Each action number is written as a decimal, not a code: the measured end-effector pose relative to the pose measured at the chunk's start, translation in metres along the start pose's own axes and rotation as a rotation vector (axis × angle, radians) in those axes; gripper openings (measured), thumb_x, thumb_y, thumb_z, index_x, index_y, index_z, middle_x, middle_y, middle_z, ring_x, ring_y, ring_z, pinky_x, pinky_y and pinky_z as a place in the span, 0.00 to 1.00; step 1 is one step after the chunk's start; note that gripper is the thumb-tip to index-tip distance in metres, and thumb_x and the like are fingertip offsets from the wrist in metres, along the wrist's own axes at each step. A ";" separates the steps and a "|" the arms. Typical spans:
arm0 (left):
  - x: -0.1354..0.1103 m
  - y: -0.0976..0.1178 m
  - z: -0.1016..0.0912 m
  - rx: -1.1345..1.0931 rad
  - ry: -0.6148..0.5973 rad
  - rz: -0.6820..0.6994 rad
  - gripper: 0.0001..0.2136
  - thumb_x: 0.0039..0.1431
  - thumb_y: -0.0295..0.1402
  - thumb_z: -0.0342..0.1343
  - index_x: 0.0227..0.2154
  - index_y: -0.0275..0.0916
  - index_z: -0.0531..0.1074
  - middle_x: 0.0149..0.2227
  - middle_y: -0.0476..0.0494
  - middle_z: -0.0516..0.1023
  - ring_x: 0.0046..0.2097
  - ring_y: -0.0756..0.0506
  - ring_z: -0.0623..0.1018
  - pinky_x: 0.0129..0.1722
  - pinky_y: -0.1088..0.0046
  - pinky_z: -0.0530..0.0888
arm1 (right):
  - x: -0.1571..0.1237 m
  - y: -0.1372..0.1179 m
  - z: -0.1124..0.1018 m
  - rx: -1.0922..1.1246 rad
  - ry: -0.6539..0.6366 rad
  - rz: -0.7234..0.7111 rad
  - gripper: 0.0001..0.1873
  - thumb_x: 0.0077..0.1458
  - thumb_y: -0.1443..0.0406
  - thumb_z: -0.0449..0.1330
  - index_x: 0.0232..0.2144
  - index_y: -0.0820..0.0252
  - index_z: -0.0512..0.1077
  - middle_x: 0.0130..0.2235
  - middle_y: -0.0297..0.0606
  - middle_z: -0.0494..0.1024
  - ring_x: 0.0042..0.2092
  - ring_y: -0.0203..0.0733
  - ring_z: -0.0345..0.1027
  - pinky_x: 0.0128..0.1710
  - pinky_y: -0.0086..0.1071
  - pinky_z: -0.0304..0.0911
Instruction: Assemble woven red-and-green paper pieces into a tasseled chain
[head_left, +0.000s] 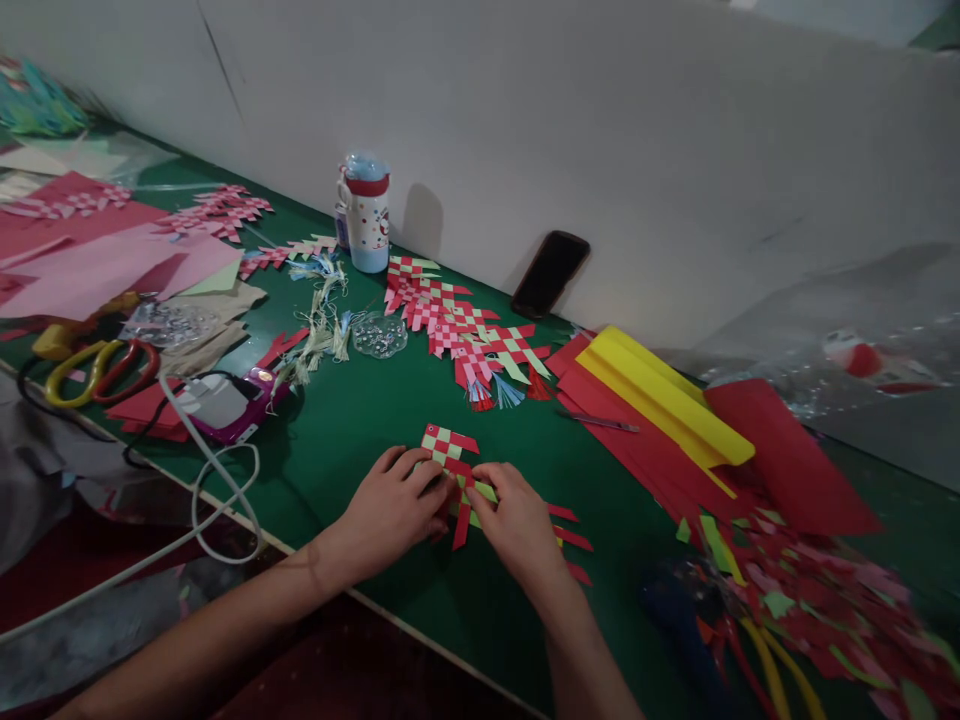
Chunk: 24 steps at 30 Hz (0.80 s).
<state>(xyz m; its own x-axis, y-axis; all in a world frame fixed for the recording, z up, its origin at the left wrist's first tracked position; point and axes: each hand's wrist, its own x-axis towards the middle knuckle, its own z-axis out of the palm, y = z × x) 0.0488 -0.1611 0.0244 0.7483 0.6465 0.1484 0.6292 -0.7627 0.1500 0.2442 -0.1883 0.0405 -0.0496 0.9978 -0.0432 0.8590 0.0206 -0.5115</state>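
Observation:
A small woven paper piece point(448, 446) of red and light green strips lies on the green table point(360, 420) near its front edge. My left hand point(394, 505) rests on its left side, fingers curled and pinching the strips. My right hand point(514, 520) presses on the right side, fingertips pinching a green strip. Loose red strip ends point(568, 530) stick out to the right of my right hand.
Finished woven pieces point(465, 330) lie in a row behind. A water bottle point(366, 212) and a phone point(550, 272) stand by the wall. Red and yellow paper sheets point(660, 400) and scraps point(810, 590) lie right. Scissors point(97, 365), a cable point(217, 470) and pink paper point(97, 265) lie left.

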 end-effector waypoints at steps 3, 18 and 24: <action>0.001 0.001 -0.002 0.020 -0.005 0.001 0.22 0.58 0.44 0.58 0.53 0.43 0.65 0.51 0.43 0.72 0.57 0.39 0.66 0.56 0.58 0.61 | -0.004 0.002 -0.004 -0.039 -0.034 0.020 0.08 0.59 0.64 0.56 0.42 0.57 0.68 0.44 0.40 0.72 0.44 0.44 0.69 0.39 0.33 0.62; 0.003 -0.001 -0.026 -0.018 -0.033 -0.006 0.18 0.63 0.39 0.54 0.54 0.46 0.65 0.51 0.44 0.72 0.54 0.42 0.69 0.55 0.59 0.63 | -0.017 0.001 -0.021 -0.061 -0.093 0.002 0.15 0.61 0.65 0.51 0.48 0.61 0.69 0.48 0.46 0.71 0.50 0.45 0.68 0.46 0.35 0.63; 0.012 -0.028 -0.030 0.010 0.043 -0.175 0.17 0.65 0.27 0.45 0.55 0.41 0.66 0.53 0.39 0.71 0.55 0.41 0.68 0.54 0.61 0.65 | -0.037 0.011 -0.039 0.039 0.049 0.000 0.17 0.63 0.62 0.46 0.47 0.57 0.70 0.48 0.44 0.74 0.47 0.44 0.71 0.44 0.36 0.66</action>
<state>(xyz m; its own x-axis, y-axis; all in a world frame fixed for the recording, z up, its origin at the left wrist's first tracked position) 0.0343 -0.1316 0.0511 0.6177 0.7695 0.1622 0.7511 -0.6384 0.1679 0.2759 -0.2221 0.0700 -0.0242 0.9997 -0.0018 0.8386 0.0193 -0.5444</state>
